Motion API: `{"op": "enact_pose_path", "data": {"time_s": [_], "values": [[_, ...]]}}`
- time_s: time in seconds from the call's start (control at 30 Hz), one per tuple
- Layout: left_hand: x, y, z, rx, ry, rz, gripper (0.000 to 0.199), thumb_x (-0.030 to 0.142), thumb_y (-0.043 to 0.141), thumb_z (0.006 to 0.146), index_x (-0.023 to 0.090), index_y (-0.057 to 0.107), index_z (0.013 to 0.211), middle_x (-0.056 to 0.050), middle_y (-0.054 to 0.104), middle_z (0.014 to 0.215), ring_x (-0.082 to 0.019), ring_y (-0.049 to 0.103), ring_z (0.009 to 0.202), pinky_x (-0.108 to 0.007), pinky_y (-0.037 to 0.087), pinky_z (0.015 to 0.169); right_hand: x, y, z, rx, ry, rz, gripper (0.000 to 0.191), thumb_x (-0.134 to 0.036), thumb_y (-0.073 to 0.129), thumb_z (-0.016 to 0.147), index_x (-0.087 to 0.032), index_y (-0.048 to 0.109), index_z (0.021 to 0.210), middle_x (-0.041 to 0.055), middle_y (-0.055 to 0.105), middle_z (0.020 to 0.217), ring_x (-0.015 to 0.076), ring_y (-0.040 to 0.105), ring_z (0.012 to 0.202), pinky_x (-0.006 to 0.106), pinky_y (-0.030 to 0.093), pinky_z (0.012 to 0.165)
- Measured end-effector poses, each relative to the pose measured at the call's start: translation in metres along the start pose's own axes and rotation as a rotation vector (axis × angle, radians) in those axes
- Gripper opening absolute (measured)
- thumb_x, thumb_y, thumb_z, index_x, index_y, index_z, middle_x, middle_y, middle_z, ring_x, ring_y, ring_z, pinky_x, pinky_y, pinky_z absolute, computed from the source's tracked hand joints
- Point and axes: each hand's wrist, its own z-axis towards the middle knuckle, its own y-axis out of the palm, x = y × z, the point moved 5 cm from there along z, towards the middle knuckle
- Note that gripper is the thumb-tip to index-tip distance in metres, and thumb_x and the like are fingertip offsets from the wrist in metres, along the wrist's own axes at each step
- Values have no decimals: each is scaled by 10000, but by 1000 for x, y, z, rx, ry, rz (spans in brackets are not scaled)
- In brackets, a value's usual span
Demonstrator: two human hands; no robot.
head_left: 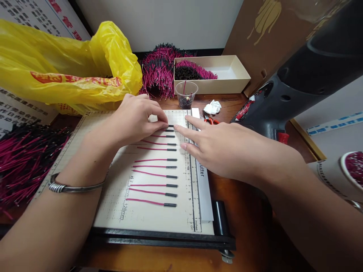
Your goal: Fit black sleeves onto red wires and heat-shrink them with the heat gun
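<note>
Several thin red wires (153, 186), each with a black sleeve on its right end, lie in a column of roughly parallel rows on a cream paper-cutter board (107, 215). At the far end of the column, my left hand (138, 118) is closed in a pinch on a wire whose black end (171, 125) sticks out to the right of the fingertips. My right hand (219, 145) reaches over the ruler edge from the right with its fingers spread. Its index fingertip is beside that black end; whether they touch, I cannot tell.
Loose wire heaps lie left (31, 166) and behind (161, 68). A cream box (227, 85) holds more wires, near a plastic cup (186, 99), crumpled tissue (212, 107) and red-handled pliers (209, 120). A yellow bag (70, 60) stands back left, a dark heat-gun-like tool (295, 87) right.
</note>
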Motion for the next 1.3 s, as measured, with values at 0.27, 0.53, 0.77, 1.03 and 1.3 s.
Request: {"op": "enact_pose_path", "data": {"time_s": [0.27,0.53,0.77,1.03,1.3], "values": [[2,-1,-1,-26,6,11,269,393,530,885,273,771,877,-31,748,899,-227,597,908,-355,365,792,8,0,2,-22,119,117,559,-381,247,1046,-259,317,1588,177,302,1633,317,692,1012,543,558,874],[1,-4,-3,16,8,-55,296,435,540,882,249,770,867,-36,746,898,-213,602,880,-358,399,821,11,1,3,-9,121,113,538,-417,233,1044,-297,388,1545,150,260,1656,307,704,953,532,563,824],[-15,-14,-13,82,-110,-63,325,485,541,865,242,754,833,-48,761,937,-232,629,897,-369,421,836,14,2,4,25,119,147,546,-407,261,1040,-256,398,1546,181,349,1608,325,692,1015,529,551,851],[-19,-8,-4,-7,-82,-18,277,453,557,846,274,768,858,-2,773,916,-205,645,870,-343,391,846,19,0,6,28,165,193,569,-438,279,1037,-298,320,1587,140,370,1607,374,631,1210,578,517,977],[-23,-10,8,-73,-47,74,267,440,560,816,274,770,813,-14,769,883,-234,634,885,-425,333,966,18,0,6,31,139,206,554,-431,266,1035,-313,356,1569,109,322,1638,351,655,1165,563,526,966]]}}
